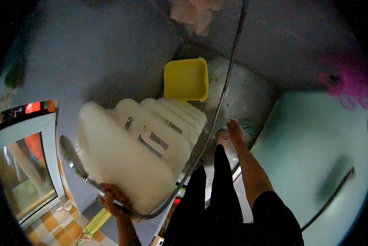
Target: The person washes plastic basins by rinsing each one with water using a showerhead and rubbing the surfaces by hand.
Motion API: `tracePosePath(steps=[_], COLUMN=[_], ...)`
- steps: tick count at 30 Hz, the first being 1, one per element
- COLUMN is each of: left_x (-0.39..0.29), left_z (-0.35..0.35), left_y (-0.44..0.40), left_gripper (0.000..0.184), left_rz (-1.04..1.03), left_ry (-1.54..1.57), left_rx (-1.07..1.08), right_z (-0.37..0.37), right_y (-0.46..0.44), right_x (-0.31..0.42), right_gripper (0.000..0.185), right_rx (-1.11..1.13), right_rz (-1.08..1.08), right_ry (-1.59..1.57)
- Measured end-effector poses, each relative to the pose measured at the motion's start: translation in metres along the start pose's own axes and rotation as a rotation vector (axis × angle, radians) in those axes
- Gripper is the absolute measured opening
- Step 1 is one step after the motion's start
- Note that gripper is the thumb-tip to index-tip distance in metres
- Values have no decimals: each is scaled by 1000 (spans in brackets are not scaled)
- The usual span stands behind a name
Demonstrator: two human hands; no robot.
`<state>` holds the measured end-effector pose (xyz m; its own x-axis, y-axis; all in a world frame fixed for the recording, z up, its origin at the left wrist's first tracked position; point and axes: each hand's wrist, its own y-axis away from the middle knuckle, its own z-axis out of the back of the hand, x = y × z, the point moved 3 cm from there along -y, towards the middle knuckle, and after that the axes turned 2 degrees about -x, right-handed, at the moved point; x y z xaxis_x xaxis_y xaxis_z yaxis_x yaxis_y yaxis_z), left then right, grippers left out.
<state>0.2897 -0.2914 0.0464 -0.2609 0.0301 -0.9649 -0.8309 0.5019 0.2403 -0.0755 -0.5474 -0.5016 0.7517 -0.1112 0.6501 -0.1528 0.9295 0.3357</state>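
Note:
My left hand (115,199) is closed around the handle of a shower head (72,156), at the lower left. Its hose (229,74) loops below the hand and runs up past the middle of the view. Right beside the shower head stands a row of several pale, rounded panels (122,160), leaning one behind another; some bear dark rectangular marks. My right hand (234,130) hangs low over the wet floor, away from the panels, with its fingers spread and nothing in them.
A yellow basin (186,79) lies behind the panels. A pale green surface (315,143) fills the right side, with a pink bag (352,84) above it. At the left is a white-framed glass door (48,164), near orange and white tiles (65,223).

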Motion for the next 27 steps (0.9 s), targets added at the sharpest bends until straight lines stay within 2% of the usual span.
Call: tracePosePath(steps=[1,2,4,8,13,15,17,21,23,25,27], left_x=[-2,-4,-10,-23,-29,-20,-13,-2,3,4,8], left_z=[17,2,-20,-36,-58,-67,-81,-87,-92,-97,-103], left_y=[-3,-4,-2,4,-1,-14,-21,-38,-43,-48,-52], left_gripper=[46,41,37,37,36,36,36,35,35,35,35], left_rz=[2,-13,-47,-94,-104,-81,-64,-26,-14,-3,0], left_ry=[88,72,17,-129,-262,-311,-345,-391,-405,-416,-426], left_rx=[117,125,87,-148,-350,-423,-489,-560,-574,-587,-592], right_z=[-17,-25,-41,-67,-141,-173,-209,-171,-199,-190,-171], right_y=[-10,-18,-43,-91,-146,-177,-225,-217,-235,-239,-228], right_x=[3,10,23,68,54,35,0,60,16,24,44], right_gripper=[56,59,64,70,74,74,74,68,67,67,68], right_rx=[105,210,368,488,498,572,739,353,382,363,293], right_rz=[-112,-228,-414,-539,-357,-450,-683,-795,-738,-757,-849], right_ry=[-217,-432,-640,-537,-535,-562,-598,-864,-878,-1058,-1416])
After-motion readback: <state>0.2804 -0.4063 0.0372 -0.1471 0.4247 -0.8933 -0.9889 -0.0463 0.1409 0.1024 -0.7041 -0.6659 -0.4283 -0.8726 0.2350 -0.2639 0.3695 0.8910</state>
